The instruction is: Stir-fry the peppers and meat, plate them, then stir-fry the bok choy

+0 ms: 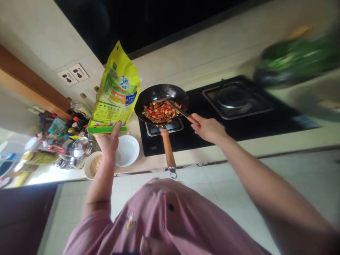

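My left hand [109,139] grips the bottom edge of a yellow-green seasoning bag [117,94], lifted upright to the left of the wok; the thumb lies across its front. My right hand [208,128] is closed around the wooden handle of a spatula [183,112], whose metal end reaches into the wok. The black wok [142,97] sits on the left burner, its wooden handle pointing toward me. Chopped food [162,112] with red pepper pieces and small browned bits lies in the wok. The spatula's blade is partly hidden in the food.
The right burner [232,97] is beside the wok on the black stove [191,138]. A white bowl [127,151] and a bowl of pale food [93,165] stand left. Bottles and jars [77,124] crowd the left counter. A blurred bowl of greens [297,60] stands right.
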The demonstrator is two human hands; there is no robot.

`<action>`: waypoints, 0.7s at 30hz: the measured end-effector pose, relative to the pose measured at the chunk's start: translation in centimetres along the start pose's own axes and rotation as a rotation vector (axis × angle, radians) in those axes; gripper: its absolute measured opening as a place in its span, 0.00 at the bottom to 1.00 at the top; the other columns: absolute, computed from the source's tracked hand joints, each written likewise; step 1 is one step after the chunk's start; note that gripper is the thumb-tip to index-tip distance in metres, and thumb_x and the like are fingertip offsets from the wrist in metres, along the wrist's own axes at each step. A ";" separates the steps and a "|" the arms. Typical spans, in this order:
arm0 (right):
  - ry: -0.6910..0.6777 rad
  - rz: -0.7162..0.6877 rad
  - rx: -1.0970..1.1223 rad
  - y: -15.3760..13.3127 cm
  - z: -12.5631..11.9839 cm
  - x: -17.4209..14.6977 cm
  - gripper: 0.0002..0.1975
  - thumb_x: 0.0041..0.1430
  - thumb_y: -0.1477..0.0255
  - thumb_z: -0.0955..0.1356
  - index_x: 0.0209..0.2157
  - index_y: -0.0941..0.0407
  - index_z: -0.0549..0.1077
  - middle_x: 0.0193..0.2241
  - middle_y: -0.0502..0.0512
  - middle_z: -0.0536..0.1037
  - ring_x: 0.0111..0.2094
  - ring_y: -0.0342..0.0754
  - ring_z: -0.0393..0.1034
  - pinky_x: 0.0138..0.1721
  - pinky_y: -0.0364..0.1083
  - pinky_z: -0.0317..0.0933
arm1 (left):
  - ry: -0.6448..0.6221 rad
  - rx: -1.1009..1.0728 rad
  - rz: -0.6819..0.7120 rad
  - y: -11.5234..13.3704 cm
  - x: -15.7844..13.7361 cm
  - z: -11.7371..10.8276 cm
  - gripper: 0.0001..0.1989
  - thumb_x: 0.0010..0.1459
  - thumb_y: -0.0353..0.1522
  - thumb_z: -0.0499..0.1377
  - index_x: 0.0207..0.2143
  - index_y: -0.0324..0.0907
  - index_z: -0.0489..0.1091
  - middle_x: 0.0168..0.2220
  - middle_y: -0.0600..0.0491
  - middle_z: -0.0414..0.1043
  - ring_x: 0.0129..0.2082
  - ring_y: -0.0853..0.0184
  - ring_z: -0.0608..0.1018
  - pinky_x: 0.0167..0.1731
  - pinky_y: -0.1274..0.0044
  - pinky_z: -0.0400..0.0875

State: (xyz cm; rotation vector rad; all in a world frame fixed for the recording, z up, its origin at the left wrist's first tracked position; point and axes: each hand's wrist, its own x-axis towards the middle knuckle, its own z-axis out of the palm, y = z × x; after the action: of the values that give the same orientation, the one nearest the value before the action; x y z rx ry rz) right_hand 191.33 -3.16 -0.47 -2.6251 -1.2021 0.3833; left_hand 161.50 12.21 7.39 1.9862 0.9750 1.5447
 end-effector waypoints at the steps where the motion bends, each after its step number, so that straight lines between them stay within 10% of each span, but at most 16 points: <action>1: 0.035 0.005 0.029 0.5 -0.1 -0.6 0.25 0.62 0.61 0.59 0.59 0.50 0.65 0.37 0.60 0.77 0.33 0.51 0.71 0.33 0.47 0.62 | -0.013 0.024 -0.006 -0.1 0.1 0.1 0.16 0.49 0.39 0.66 0.37 0.38 0.76 0.37 0.47 0.79 0.42 0.59 0.81 0.46 0.70 0.75; 9: 0.296 -0.012 0.420 2.7 0.3 -3.6 0.28 0.57 0.63 0.63 0.59 0.55 0.68 0.38 0.59 0.79 0.35 0.51 0.72 0.41 0.48 0.66 | -0.193 0.327 -0.025 -2.9 0.2 2.1 0.15 0.49 0.42 0.63 0.27 0.37 0.74 0.28 0.45 0.78 0.33 0.55 0.81 0.37 0.69 0.75; 21: 0.257 -0.007 0.471 2.3 0.9 -4.6 0.24 0.57 0.63 0.64 0.55 0.52 0.71 0.40 0.57 0.78 0.36 0.50 0.72 0.41 0.47 0.64 | -0.329 0.477 -0.013 -4.7 0.6 4.0 0.15 0.52 0.41 0.60 0.24 0.38 0.72 0.25 0.45 0.76 0.31 0.55 0.80 0.35 0.70 0.72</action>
State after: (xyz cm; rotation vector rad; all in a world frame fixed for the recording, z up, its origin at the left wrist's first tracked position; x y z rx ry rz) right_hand 189.70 -8.06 -1.42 -2.1847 -0.9072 0.2754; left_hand 164.16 16.01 3.36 2.4440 1.2928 0.9876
